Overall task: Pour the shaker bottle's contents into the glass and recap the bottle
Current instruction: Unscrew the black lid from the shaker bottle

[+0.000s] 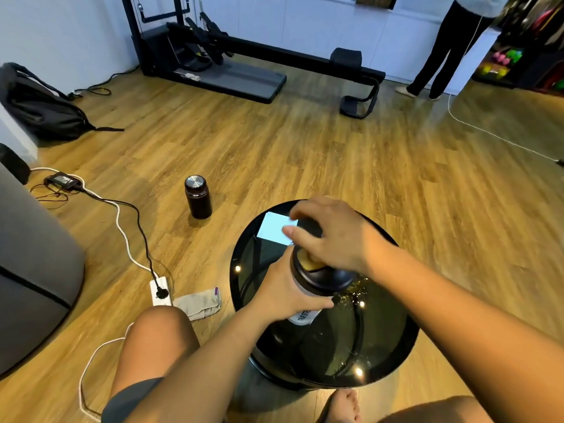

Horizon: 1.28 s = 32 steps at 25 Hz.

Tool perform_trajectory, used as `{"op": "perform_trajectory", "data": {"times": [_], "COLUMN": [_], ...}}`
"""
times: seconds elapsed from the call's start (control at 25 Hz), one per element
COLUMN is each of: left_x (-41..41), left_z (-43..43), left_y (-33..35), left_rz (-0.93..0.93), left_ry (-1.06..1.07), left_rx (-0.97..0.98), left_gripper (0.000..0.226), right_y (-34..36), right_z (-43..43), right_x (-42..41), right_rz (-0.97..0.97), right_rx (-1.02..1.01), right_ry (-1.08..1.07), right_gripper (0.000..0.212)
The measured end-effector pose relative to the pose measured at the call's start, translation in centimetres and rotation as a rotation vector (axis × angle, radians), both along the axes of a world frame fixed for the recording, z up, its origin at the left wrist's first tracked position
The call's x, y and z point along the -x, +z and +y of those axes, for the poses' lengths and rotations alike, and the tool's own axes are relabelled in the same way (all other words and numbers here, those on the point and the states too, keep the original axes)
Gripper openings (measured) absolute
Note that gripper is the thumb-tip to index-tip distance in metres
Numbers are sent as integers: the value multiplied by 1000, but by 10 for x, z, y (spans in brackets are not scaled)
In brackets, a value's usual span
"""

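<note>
A shaker bottle [305, 315] with a white printed body and a black lid [329, 277] stands upright on a round black glass table [381, 355]. My left hand [283, 291] wraps around the bottle's body below the lid. From above, my right hand [332, 236] grips the black lid and covers most of it. A yellowish part of the lid shows under my right fingers. No drinking glass is visible; my hands may hide it.
A dark metal flask [197, 196] stands on the wooden floor left of the table. A power strip [160, 290] with cables and a grey cloth [201, 302] lie near my left knee. Gym equipment and a standing person are at the back.
</note>
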<state>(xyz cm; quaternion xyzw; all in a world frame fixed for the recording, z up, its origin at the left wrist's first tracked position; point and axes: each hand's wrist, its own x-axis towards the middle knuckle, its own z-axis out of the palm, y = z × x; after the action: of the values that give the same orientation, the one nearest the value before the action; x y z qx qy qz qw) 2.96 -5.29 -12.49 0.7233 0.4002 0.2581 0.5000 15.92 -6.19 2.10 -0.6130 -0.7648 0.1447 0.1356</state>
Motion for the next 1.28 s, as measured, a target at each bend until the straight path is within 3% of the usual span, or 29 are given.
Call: {"op": "perform_trajectory", "data": {"times": [0.08, 0.12, 0.2, 0.28, 0.36, 0.44, 0.52, 0.64, 0.72, 0.8, 0.88, 0.92, 1.16, 1.28], "left_x": [0, 1, 3, 3, 2, 1, 2, 3, 2, 2, 2, 2, 2, 2], "left_z": [2, 2, 0, -2, -2, 0, 1, 1, 1, 1, 2, 3, 3, 3], "left_y": [1, 0, -3, -2, 0, 1, 1, -3, -4, -2, -2, -3, -3, -2], "left_rz": [15, 16, 21, 34, 7, 6, -8, -7, -37, -37, -31, -46, -58, -35], "left_ry": [5, -11, -65, -111, -58, -11, -22, -33, -50, -38, -29, -34, -26, -18], "left_rx": [6, 14, 52, 66, 22, 25, 34, 30, 24, 15, 9, 9, -22, -16], "left_gripper": [93, 89, 84, 84, 92, 92, 90, 77, 77, 84, 80, 79, 95, 94], "right_y": [-10, -16, -18, -8, 1, 3, -10, -14, -3, 4, -1, -7, 4, 13], "right_z": [-3, -8, -21, -28, -15, -6, -10, -21, -23, -17, -15, -15, -19, -29], "right_x": [-7, 0, 20, 27, 16, 3, 3, 15, 14, 7, 7, 9, -9, -41], "right_rz": [-397, -468, -335, -87, -75, -448, -581, -297, -66, -184, -502, -564, -459, -83], "right_rx": [140, 180, 125, 73, -39, 41, 199, 125, 67, -3, 120, 190, 186, 94], "right_ry": [-148, -82, 203, 324, 128, -136, -117, 200, 215, -4, -254, -275, 157, 43], "right_gripper": [64, 66, 58, 50, 51, 63, 65, 48, 47, 64, 85, 89, 106, 107]}}
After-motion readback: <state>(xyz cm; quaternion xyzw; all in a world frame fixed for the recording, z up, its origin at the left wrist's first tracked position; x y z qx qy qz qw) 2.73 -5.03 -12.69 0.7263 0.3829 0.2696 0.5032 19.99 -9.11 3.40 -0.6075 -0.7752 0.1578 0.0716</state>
